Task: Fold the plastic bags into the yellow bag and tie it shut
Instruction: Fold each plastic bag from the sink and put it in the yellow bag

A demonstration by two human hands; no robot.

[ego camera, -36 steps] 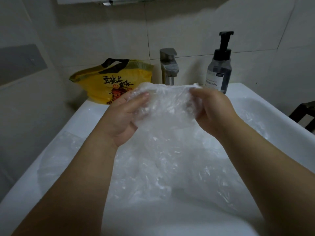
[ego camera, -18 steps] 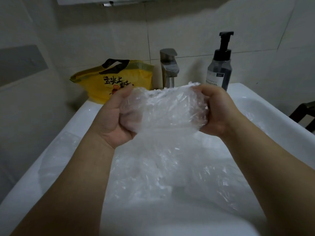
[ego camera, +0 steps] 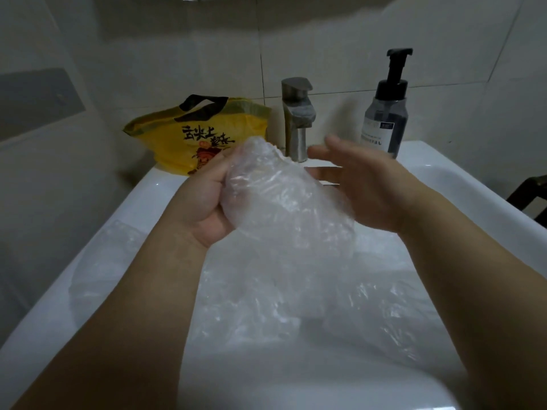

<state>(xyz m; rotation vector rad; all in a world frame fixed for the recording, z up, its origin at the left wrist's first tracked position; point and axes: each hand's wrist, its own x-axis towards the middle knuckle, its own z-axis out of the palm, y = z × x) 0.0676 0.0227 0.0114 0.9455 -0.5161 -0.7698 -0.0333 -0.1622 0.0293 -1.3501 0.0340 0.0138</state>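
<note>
A crumpled clear plastic bag (ego camera: 275,199) is bunched above the white sink (ego camera: 461,184). My left hand (ego camera: 204,199) grips its left end, thumb curled over the top. My right hand (ego camera: 364,184) is just right of the bundle with fingers spread and straight, its palm against the plastic. More clear plastic bags (ego camera: 296,291) lie loose in the sink basin below. The yellow bag (ego camera: 195,137), with black handles and printed characters, stands at the sink's back left corner, beyond my left hand.
A metal faucet (ego camera: 297,119) rises at the back centre of the sink. A grey pump bottle (ego camera: 384,113) stands to its right. Tiled walls close in on the left and behind. A dark chair part (ego camera: 529,196) shows at the right edge.
My right hand has let go of the plastic bundle and spread its fingers. My left hand now holds the scrunched bag alone, which has tilted toward the left.
</note>
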